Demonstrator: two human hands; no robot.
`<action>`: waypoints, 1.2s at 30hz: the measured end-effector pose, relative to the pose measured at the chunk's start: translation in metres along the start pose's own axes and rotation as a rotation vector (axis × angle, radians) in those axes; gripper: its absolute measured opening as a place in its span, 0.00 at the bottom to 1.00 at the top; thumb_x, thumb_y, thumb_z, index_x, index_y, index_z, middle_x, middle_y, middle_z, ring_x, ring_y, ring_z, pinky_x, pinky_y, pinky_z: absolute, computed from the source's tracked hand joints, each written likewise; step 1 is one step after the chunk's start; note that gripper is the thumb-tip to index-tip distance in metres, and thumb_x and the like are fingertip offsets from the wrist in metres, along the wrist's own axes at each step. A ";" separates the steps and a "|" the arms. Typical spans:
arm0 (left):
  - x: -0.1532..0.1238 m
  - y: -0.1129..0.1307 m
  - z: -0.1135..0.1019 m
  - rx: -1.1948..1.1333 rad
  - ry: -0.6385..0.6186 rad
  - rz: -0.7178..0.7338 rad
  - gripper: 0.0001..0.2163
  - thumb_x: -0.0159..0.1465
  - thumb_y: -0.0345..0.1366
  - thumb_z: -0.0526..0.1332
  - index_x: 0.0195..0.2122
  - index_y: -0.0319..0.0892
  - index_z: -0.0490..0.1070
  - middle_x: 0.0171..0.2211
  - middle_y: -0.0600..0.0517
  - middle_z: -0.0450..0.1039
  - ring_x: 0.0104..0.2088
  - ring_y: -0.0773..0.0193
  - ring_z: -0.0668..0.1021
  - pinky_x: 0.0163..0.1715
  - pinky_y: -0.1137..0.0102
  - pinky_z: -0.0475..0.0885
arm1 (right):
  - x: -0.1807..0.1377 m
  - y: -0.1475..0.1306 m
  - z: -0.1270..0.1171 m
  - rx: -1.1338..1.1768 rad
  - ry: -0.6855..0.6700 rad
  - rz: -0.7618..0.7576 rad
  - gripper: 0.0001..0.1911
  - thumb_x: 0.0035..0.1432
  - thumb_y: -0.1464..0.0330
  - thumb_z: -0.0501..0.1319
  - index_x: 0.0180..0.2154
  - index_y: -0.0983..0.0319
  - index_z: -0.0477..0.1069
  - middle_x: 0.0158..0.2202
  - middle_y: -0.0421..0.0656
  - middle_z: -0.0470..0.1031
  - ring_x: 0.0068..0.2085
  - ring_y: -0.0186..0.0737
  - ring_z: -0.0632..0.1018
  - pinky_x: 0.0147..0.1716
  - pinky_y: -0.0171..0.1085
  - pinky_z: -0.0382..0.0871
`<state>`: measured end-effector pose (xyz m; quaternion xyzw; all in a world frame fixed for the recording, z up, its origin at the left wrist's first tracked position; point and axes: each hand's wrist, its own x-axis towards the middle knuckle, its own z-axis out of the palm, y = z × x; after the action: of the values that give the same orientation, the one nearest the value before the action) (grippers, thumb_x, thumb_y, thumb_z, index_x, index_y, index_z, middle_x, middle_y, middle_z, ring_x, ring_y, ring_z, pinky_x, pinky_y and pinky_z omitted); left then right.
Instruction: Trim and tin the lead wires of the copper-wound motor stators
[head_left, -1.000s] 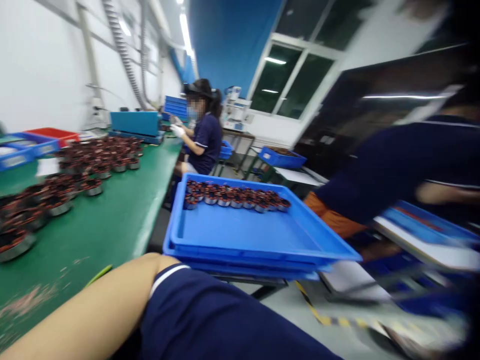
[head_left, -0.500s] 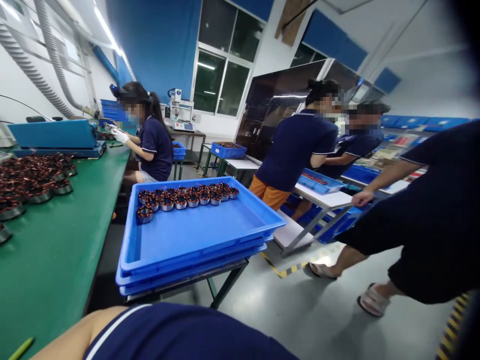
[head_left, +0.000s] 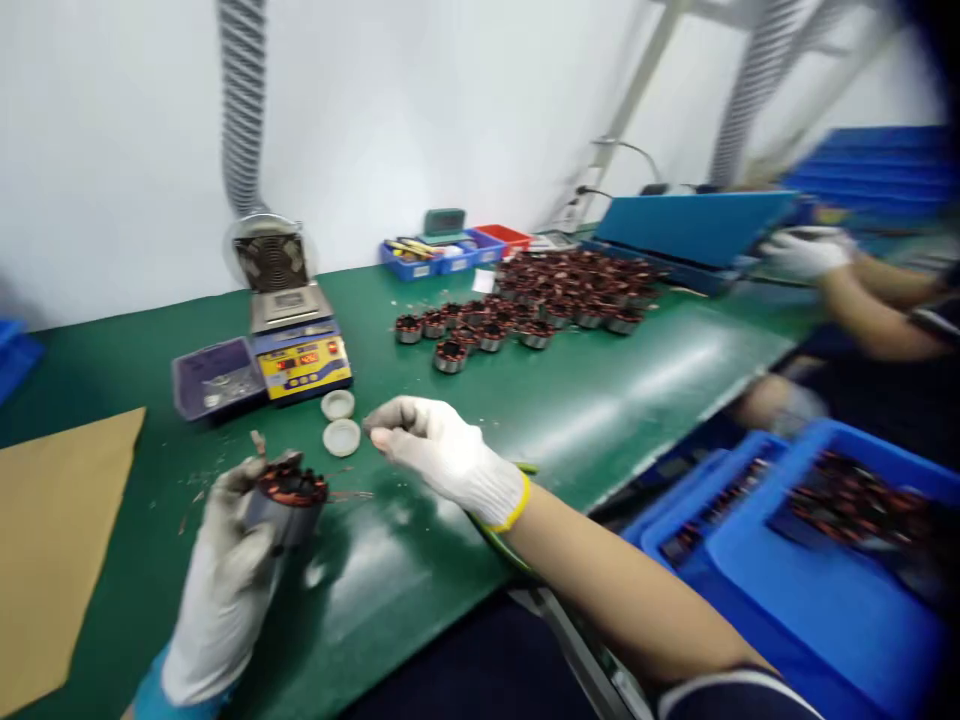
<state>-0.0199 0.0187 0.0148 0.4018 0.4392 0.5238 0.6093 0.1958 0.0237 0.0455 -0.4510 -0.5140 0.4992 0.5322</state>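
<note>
My left hand (head_left: pixel 232 570), in a white glove, is closed around a motor stator (head_left: pixel 289 500) with copper windings and a silvery outer ring. Loose wire ends stick out from the stator to the right. My right hand (head_left: pixel 442 450), gloved in white with a yellow cuff edge, hovers over the green bench with thumb and forefinger pinched together. Whatever lies between those fingertips is too small and blurred to make out. Just left of them are two small round whitish dishes (head_left: pixel 341 437). Behind stands a yellow-fronted solder pot (head_left: pixel 304 365) with a lit display.
A purple tray (head_left: pixel 217 378) adjoins the pot. Many stators (head_left: pixel 577 285) crowd the bench's far side. Brown cardboard (head_left: pixel 60 530) lies at left. Blue trays (head_left: pixel 817 580) holding stators stand right, below bench height. A co-worker's gloved hand (head_left: pixel 810 252) works beside a blue machine (head_left: pixel 690 230).
The view has swung left from the room and the stacked tray to the bench. Both my hands now show, the left one holding a stator; neither was visible before.
</note>
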 end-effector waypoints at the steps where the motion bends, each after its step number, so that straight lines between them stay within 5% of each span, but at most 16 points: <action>1: -0.004 0.002 -0.007 -0.029 0.022 -0.003 0.31 0.48 0.47 0.77 0.51 0.48 0.71 0.54 0.48 0.74 0.49 0.53 0.77 0.43 0.63 0.78 | 0.002 0.005 0.003 0.025 -0.043 0.058 0.11 0.54 0.64 0.67 0.37 0.65 0.75 0.31 0.40 0.78 0.27 0.29 0.72 0.30 0.32 0.69; 6: -0.007 0.006 -0.003 -0.188 0.055 -0.142 0.28 0.37 0.41 0.78 0.42 0.50 0.77 0.47 0.52 0.79 0.45 0.51 0.80 0.37 0.68 0.80 | 0.004 0.012 0.004 -0.127 -0.141 0.172 0.19 0.50 0.69 0.68 0.46 0.64 0.78 0.39 0.43 0.80 0.35 0.34 0.77 0.35 0.34 0.72; 9: -0.007 0.011 0.000 -0.257 0.137 -0.281 0.25 0.35 0.37 0.73 0.39 0.50 0.78 0.45 0.51 0.80 0.47 0.47 0.80 0.33 0.66 0.80 | 0.012 0.013 0.010 -0.193 -0.197 0.164 0.20 0.51 0.66 0.69 0.48 0.62 0.78 0.35 0.42 0.79 0.35 0.35 0.77 0.35 0.35 0.73; 13: -0.009 0.015 -0.003 -0.278 0.242 -0.378 0.25 0.36 0.38 0.65 0.39 0.50 0.79 0.46 0.49 0.80 0.56 0.43 0.75 0.33 0.66 0.80 | 0.021 0.012 0.025 -0.187 -0.286 0.148 0.14 0.52 0.63 0.71 0.41 0.59 0.80 0.32 0.39 0.79 0.34 0.36 0.78 0.37 0.35 0.72; 19: -0.008 0.014 -0.007 -0.260 0.195 -0.375 0.28 0.29 0.35 0.70 0.38 0.50 0.79 0.42 0.49 0.81 0.49 0.39 0.79 0.30 0.64 0.81 | 0.019 0.008 0.043 -0.087 -0.248 0.178 0.07 0.52 0.65 0.70 0.32 0.61 0.80 0.32 0.39 0.79 0.35 0.34 0.77 0.38 0.35 0.71; 24: -0.007 0.010 -0.013 -0.265 0.110 -0.317 0.30 0.30 0.41 0.76 0.40 0.48 0.79 0.44 0.48 0.80 0.53 0.40 0.77 0.40 0.63 0.80 | 0.020 0.007 0.047 0.091 -0.215 0.261 0.10 0.46 0.64 0.74 0.29 0.63 0.78 0.27 0.38 0.76 0.31 0.32 0.73 0.36 0.33 0.68; 28: -0.005 0.002 -0.021 -0.078 -0.023 -0.122 0.29 0.39 0.46 0.76 0.45 0.48 0.78 0.46 0.48 0.78 0.54 0.45 0.75 0.48 0.65 0.76 | 0.022 0.008 0.046 -0.085 -0.179 0.263 0.11 0.47 0.63 0.74 0.25 0.63 0.77 0.28 0.38 0.76 0.32 0.32 0.72 0.34 0.33 0.65; 33: -0.003 0.000 -0.024 0.181 -0.165 0.236 0.19 0.48 0.42 0.73 0.43 0.51 0.79 0.40 0.52 0.78 0.43 0.55 0.78 0.43 0.71 0.75 | 0.019 0.007 0.043 -0.212 -0.216 0.248 0.14 0.50 0.62 0.71 0.21 0.63 0.73 0.28 0.38 0.75 0.32 0.32 0.71 0.31 0.33 0.61; 36: -0.003 0.001 -0.021 0.165 -0.152 0.232 0.20 0.45 0.39 0.73 0.42 0.48 0.81 0.39 0.51 0.79 0.40 0.56 0.79 0.39 0.72 0.77 | 0.015 0.007 0.043 -0.151 -0.232 0.191 0.13 0.52 0.64 0.68 0.21 0.63 0.70 0.25 0.38 0.72 0.29 0.31 0.69 0.29 0.33 0.61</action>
<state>-0.0407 0.0164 0.0094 0.5368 0.3841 0.5208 0.5413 0.1521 0.0379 0.0432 -0.4760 -0.5629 0.5561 0.3839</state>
